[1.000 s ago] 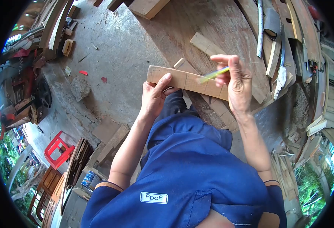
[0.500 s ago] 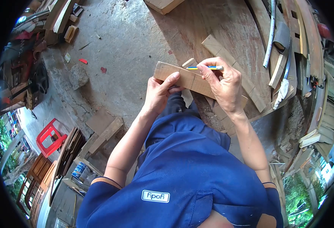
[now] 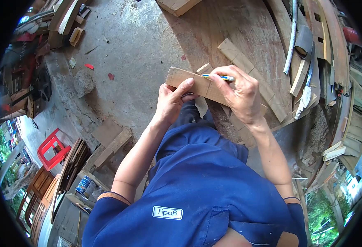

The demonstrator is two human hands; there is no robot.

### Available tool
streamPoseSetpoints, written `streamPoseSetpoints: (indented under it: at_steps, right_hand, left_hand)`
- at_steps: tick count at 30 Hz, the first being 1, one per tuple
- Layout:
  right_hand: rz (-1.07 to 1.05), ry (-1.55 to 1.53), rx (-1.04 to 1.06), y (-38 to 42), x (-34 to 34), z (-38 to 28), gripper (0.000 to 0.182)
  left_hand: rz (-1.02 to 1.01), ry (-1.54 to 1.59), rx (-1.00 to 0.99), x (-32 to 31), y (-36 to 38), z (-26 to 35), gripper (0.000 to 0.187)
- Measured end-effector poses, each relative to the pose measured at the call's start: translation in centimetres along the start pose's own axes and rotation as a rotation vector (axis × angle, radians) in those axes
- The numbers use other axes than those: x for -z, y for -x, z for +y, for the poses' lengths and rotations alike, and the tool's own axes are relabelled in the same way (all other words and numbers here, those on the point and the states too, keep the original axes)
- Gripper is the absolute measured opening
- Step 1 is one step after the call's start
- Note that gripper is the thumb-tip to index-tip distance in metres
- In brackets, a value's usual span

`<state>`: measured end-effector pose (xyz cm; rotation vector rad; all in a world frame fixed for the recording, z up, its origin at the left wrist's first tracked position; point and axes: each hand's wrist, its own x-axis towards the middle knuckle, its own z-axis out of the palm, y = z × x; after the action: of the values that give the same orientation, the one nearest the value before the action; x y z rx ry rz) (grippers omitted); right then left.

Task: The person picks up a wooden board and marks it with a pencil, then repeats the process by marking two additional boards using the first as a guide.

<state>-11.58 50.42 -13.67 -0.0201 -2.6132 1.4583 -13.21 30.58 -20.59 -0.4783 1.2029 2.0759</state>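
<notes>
My left hand (image 3: 172, 99) is closed around the left part of a short wooden board (image 3: 200, 85), with the thumb lying on its top face. Thin pencil lines run across that face. A blue and yellow pencil (image 3: 220, 77) is pinched between the thumb and fingers of my right hand (image 3: 244, 94), its tip end over the board's upper edge. The right hand covers the board's right part. Just beyond the board shows a small wood block (image 3: 204, 68). A longer board with lines across it (image 3: 253, 76) lies on the wooden work surface (image 3: 234, 29).
A thick wood block (image 3: 179, 5) sits at the top. Along the right are a pale tube (image 3: 291, 39) and stacked timber (image 3: 335, 45). To the left are a stone (image 3: 83, 83), a red plastic chair (image 3: 53, 149), a blue can (image 3: 83, 186) and wood offcuts (image 3: 114, 145).
The pencil has shifted slightly down and left and become more tilted, its rear end deeper in my right hand. My left hand and the board stay nearly still.
</notes>
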Motion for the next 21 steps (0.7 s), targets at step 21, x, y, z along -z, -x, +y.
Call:
streamPoseSetpoints:
  at_steps: [21]
  right_hand:
    - [-0.071,0.08,-0.056,1.1,3.3,0.0,0.007]
  left_hand:
    - [0.01,-0.018,-0.029,-0.4,0.0,0.0,0.037]
